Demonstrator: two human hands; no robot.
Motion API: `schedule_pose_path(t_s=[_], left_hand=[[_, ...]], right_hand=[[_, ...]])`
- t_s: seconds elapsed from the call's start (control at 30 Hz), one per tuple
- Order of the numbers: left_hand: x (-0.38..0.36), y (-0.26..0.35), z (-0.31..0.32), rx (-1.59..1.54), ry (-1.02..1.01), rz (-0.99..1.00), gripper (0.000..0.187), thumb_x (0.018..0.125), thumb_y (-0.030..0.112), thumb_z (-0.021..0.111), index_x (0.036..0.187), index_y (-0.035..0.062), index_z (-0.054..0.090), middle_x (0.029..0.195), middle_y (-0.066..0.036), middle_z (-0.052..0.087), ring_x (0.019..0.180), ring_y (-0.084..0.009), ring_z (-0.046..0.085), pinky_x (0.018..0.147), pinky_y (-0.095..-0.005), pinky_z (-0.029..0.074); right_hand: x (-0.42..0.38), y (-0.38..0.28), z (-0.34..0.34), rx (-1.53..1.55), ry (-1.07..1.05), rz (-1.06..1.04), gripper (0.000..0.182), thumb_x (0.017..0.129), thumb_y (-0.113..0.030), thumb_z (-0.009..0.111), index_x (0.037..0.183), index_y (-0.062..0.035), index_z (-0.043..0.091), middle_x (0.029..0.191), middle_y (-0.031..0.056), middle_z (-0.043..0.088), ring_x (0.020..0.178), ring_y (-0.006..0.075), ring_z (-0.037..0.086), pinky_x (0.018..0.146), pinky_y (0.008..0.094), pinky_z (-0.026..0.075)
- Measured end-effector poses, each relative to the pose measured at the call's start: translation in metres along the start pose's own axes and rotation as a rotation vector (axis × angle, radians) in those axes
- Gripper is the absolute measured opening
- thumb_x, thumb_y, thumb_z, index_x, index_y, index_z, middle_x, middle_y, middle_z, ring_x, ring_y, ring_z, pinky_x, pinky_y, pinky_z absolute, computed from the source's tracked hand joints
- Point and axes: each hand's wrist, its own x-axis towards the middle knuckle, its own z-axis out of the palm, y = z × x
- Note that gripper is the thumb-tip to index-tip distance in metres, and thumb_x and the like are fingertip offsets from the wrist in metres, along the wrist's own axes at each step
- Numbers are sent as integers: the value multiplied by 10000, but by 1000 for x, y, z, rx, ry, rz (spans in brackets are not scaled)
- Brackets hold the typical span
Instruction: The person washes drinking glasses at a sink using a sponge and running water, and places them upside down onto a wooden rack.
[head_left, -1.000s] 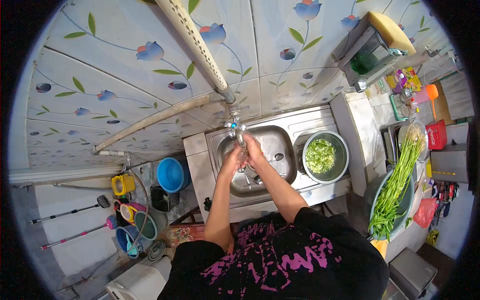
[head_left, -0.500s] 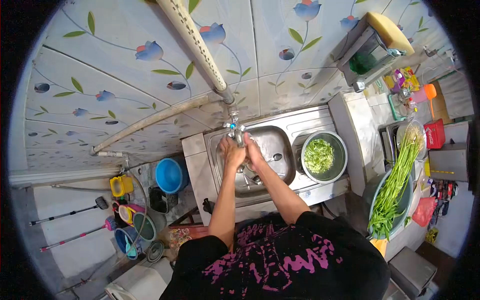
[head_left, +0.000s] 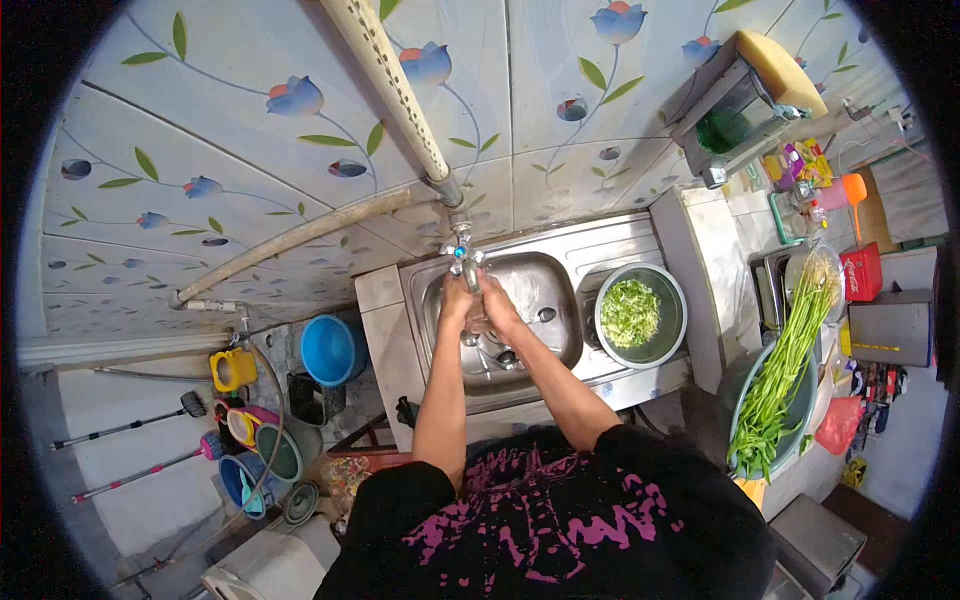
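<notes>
My left hand (head_left: pixel 457 298) and my right hand (head_left: pixel 495 303) are side by side under the metal tap (head_left: pixel 471 270), over the left part of the sink (head_left: pixel 567 345). Their palms face each other and look cupped, fingers stretched toward the spout and partly hidden by it. Clear water (head_left: pixel 478 322) shows between the wrists. Neither hand appears to hold an object. Below them in the basin lie a spoon (head_left: pixel 546 314) and several other metal utensils (head_left: pixel 506 357), some covered by my forearms.
A metal bowl of chopped greens (head_left: pixel 631 314) stands on the drainboard at right. Farther right, long green stalks (head_left: pixel 785 375) fill a tub. A blue bucket (head_left: pixel 333 350) and other buckets sit at left. A pipe (head_left: pixel 395 90) runs down the tiled wall to the tap.
My hands have come closer together and sit lower under the spout; the left hand was blurred and the right thumb raised. The view has shifted slightly.
</notes>
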Motion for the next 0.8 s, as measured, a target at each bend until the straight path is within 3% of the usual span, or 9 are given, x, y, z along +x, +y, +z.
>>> schedule_pose_path(t_s=[0.03, 0.13, 0.3, 0.4, 0.53, 0.63, 0.7, 0.8], left_hand=[[-2, -1, 5, -1, 3, 3, 705, 1007, 589, 455, 1433, 29, 493, 1339, -189, 601, 1185, -280, 586, 992, -399, 456], [-16, -8, 33, 202, 278, 101, 444, 1022, 364, 517, 1310, 26, 541, 1262, -164, 616, 1175, -274, 571, 1001, -399, 436], [-14, -31, 29, 3, 236, 153, 454, 1018, 379, 526, 1329, 49, 542, 1253, -155, 624, 1149, -260, 590, 969, -390, 456], [-6, -31, 18, -358, 131, -18, 491, 1024, 385, 518, 1390, 57, 512, 1319, -160, 598, 1179, -263, 586, 985, -376, 449], [-35, -12, 29, -231, 301, 34, 521, 1032, 386, 508, 1423, 43, 494, 1346, -176, 589, 1208, -265, 576, 1015, -380, 431], [-29, -27, 26, -209, 338, 89, 462, 1023, 308, 547, 1418, 70, 519, 1329, -126, 605, 1190, -215, 572, 990, -349, 442], [-18, -41, 25, -198, 346, 114, 440, 1019, 269, 566, 1416, 83, 531, 1320, -102, 613, 1181, -190, 570, 977, -334, 447], [-7, -33, 19, -252, 389, 40, 491, 1032, 369, 518, 1425, 75, 513, 1347, -153, 612, 1215, -225, 570, 1020, -343, 421]], right_hand=[[7, 3, -4, 2, -37, -15, 605, 1000, -486, 529, 1353, 6, 535, 1244, 138, 633, 1156, 227, 575, 1005, 355, 442], [27, 13, -14, 14, -108, -47, 634, 997, -479, 533, 1394, 13, 497, 1273, 151, 622, 1174, 241, 570, 1023, 353, 431], [23, 25, -8, -62, 26, 38, 707, 1002, -521, 490, 1465, 8, 414, 1323, 165, 600, 1203, 265, 558, 1045, 367, 418], [31, 33, 0, -206, 179, 25, 733, 1004, -534, 470, 1491, 6, 375, 1361, 183, 578, 1238, 287, 545, 1061, 388, 410], [49, 39, -6, -368, 172, 56, 722, 1011, -544, 437, 1493, -8, 389, 1420, 218, 529, 1312, 322, 503, 1086, 407, 389], [59, 37, -13, 9, -142, 140, 676, 1021, -562, 397, 1389, -7, 517, 1354, 226, 567, 1245, 327, 544, 1047, 399, 414], [43, 40, -5, -93, -65, 67, 665, 1040, -533, 368, 1392, 14, 511, 1368, 221, 560, 1254, 312, 541, 1062, 395, 405], [28, 40, 0, -314, 75, -77, 647, 1077, -475, 311, 1398, 55, 498, 1396, 212, 546, 1273, 280, 533, 1093, 387, 387]])
